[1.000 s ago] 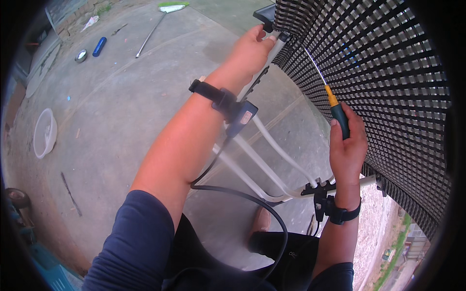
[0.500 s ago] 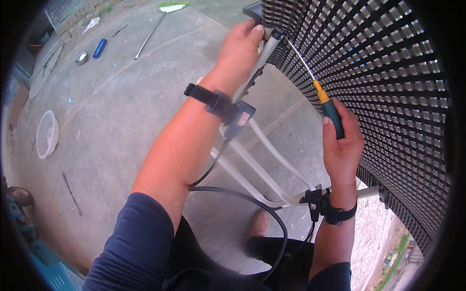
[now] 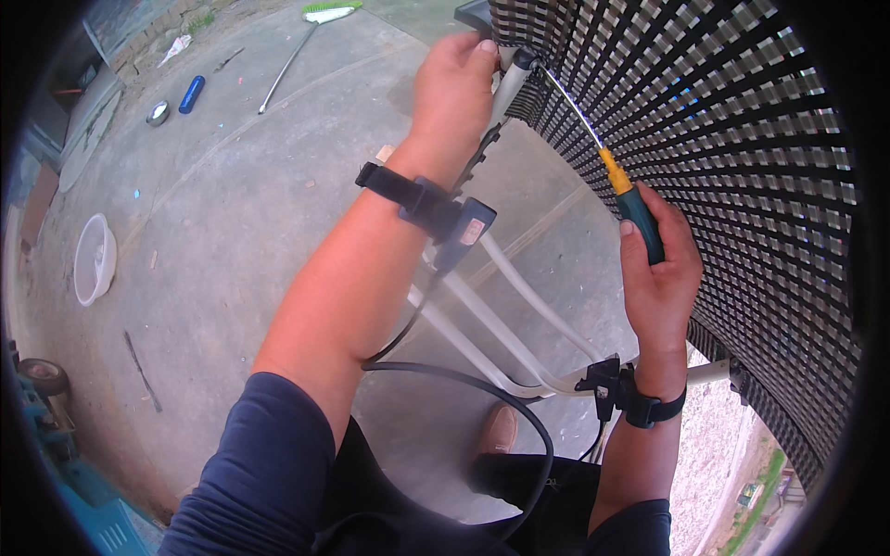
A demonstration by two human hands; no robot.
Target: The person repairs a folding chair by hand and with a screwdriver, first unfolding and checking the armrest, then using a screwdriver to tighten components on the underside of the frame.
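Observation:
A chair with a black and grey woven panel (image 3: pixel 742 176) and pale metal tubing (image 3: pixel 508 91) is tipped in front of me. At its upper end my left hand (image 3: pixel 454 85) is closed on the chair frame, beside a black end cap (image 3: pixel 526 58); some of its fingers are hidden. My right hand (image 3: pixel 663 278) is wrapped round the green and yellow handle of a screwdriver (image 3: pixel 638 206). The screwdriver's long metal shaft slants up left across the woven panel. Its tip meets the frame near the end cap, where the exact contact is too small to see.
A broom (image 3: pixel 295 63), a blue cylinder (image 3: pixel 192 94) and a round tin (image 3: pixel 158 113) lie on the concrete floor. Farther left are a white basin (image 3: pixel 95 259) and a dark rod (image 3: pixel 142 372). A black cable (image 3: pixel 464 373) loops between my forearms.
My right hand and the screwdriver handle have shifted slightly right and down. My left hand has moved a little left. The tip stays by the end cap.

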